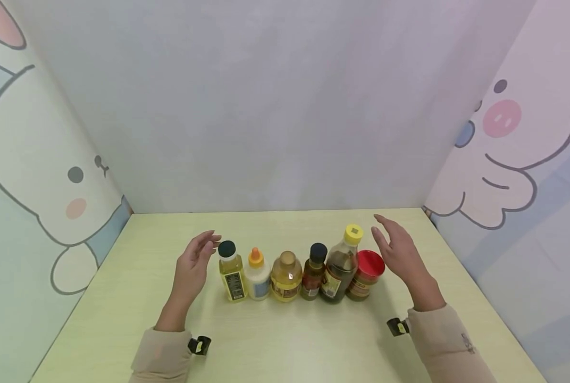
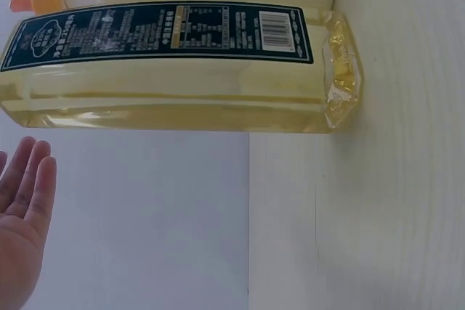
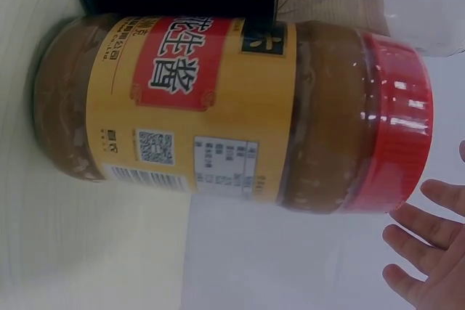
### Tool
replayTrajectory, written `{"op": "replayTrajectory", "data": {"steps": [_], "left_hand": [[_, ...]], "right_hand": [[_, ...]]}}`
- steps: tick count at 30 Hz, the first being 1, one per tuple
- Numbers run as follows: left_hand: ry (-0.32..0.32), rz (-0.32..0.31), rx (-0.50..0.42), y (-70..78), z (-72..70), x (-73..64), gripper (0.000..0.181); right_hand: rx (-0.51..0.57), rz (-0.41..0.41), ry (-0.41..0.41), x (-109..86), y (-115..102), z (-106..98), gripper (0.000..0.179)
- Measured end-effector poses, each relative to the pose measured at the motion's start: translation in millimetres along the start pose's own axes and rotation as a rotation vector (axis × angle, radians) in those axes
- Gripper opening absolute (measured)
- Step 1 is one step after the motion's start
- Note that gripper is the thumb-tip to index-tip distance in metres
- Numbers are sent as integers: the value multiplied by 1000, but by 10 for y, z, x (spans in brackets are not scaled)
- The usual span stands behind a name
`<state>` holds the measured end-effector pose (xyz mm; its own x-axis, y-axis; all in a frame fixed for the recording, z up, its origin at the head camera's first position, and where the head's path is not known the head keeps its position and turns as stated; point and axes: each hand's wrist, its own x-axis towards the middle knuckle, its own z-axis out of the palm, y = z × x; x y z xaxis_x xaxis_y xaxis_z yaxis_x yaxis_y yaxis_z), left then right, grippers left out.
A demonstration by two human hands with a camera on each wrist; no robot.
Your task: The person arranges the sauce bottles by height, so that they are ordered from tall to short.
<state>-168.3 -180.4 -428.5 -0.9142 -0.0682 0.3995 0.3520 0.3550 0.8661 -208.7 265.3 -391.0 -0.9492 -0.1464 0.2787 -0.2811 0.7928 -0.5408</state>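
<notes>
Several bottles and a jar stand upright in a row across the table. My left hand (image 1: 193, 266) is raised beside the left end, nearest a clear bottle of pale yellow liquid (image 2: 174, 99) with a black cap; its fingers (image 2: 33, 183) are relaxed and hold nothing. To the right follow a white bottle with an orange nozzle (image 1: 257, 276), a round gold-capped bottle (image 1: 286, 279), a small dark-capped bottle (image 1: 312, 274) and a tall yellow-capped bottle of dark liquid (image 1: 341, 266). At the right end is a peanut butter jar (image 3: 320, 121) with a red lid. Beside it, my right hand (image 1: 400, 252) is held up, fingers extended.
The pale yellow table (image 1: 275, 346) meets a plain grey back wall (image 1: 275, 117). Side panels with cartoon animals rise at the left (image 1: 36, 175) and right (image 1: 529, 133). A small black device (image 1: 199, 346) sits at the left wrist, another device (image 1: 398, 326) at the right.
</notes>
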Motion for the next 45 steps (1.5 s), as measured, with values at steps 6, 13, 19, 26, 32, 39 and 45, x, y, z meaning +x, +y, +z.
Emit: {"op": "replayTrajectory", "data": {"steps": [6, 13, 19, 26, 32, 39, 45], "left_hand": [[-6, 50, -38, 66, 19, -33, 34], [-27, 125, -114, 89, 40, -73, 33], [-28, 135, -102, 115, 71, -92, 33], [-14, 180, -103, 290, 98, -124, 33], [8, 161, -93, 104, 135, -99, 34], [11, 216, -91, 290, 138, -108, 32], [1, 212, -84, 453, 137, -119, 32]], "right_hand": [[40, -38, 29, -5, -102, -7, 50], [182, -71, 58, -33, -173, 21, 45], [292, -112, 59, -67, -301, 21, 39], [368, -142, 39, -134, -495, -17, 37], [455, -202, 57, -163, -567, -6, 35], [600, -320, 47, -186, -590, 40, 33], [668, -303, 18, -177, -611, 65, 34]]}}
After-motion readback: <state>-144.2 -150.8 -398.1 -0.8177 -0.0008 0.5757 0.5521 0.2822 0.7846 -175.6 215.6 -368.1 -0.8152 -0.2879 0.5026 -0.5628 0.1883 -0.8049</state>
